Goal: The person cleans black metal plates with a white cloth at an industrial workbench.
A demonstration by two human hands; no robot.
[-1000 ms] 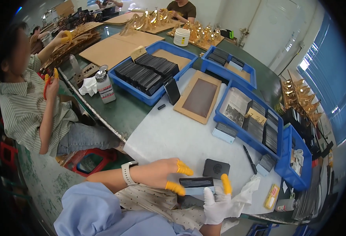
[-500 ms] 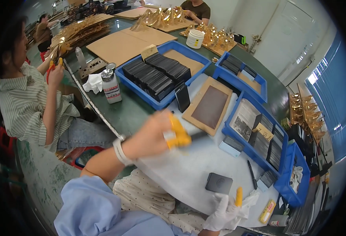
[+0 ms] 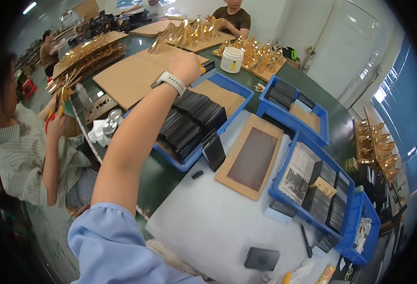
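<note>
My left hand (image 3: pixel 187 69), with a watch on its wrist and yellow finger covers, reaches over the far end of a blue tray (image 3: pixel 247 94). Its fingers are closed on a dark flat piece (image 3: pixel 208 66), mostly hidden behind the hand. Below the arm, rows of thin black pieces (image 3: pixel 194 118) fill much of that tray. Of my right hand (image 3: pixel 287 278) only a yellow-covered fingertip shows at the bottom edge, beside a white cloth (image 3: pixel 303 274); its other fingers are out of sight. A dark grey flat case (image 3: pixel 262 259) lies on the white sheet just above it.
A brown framed board (image 3: pixel 251 158) and an upright black piece (image 3: pixel 213 152) stand mid-table. Other blue trays (image 3: pixel 294 108) line the right side, near a black pen (image 3: pixel 306 240). A white tub (image 3: pixel 231 60) and gold ornaments sit beyond. At left, a person holds orange-handled pliers (image 3: pixel 52 116).
My left hand has swung up and away from over the white sheet to the far tray, carrying the dark piece. My right hand has dropped almost out of view.
</note>
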